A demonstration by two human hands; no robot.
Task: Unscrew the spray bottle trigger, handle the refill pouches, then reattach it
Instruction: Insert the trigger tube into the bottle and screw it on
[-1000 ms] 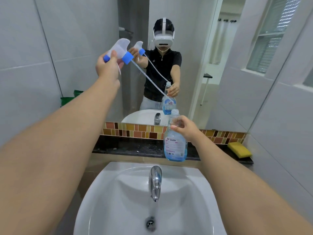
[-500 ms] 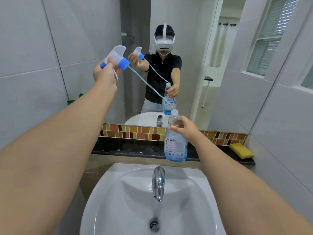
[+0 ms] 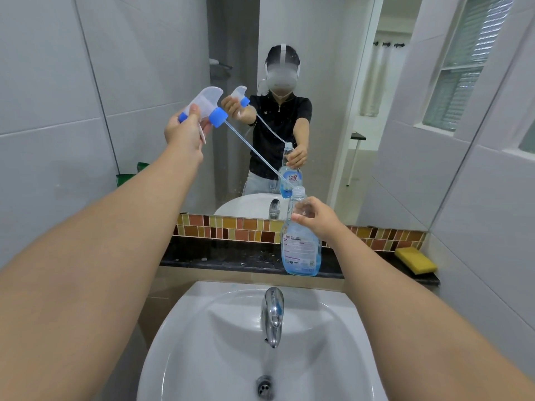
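Your left hand [image 3: 185, 131] grips the translucent white spray trigger with blue collar [image 3: 206, 107] raised high, its thin clear dip tube [image 3: 254, 153] slanting down toward the open neck of the clear plastic bottle of blue liquid [image 3: 301, 250], which stands on the dark stone bench [image 3: 220, 257] with your right hand's [image 3: 318, 217] fingers wrapped round its neck.

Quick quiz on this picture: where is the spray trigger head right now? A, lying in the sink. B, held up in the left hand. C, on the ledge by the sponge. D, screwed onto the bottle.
B: the left hand grips the trigger head up in the air, its tube slanting down toward the open bottle that the right hand holds by the neck.
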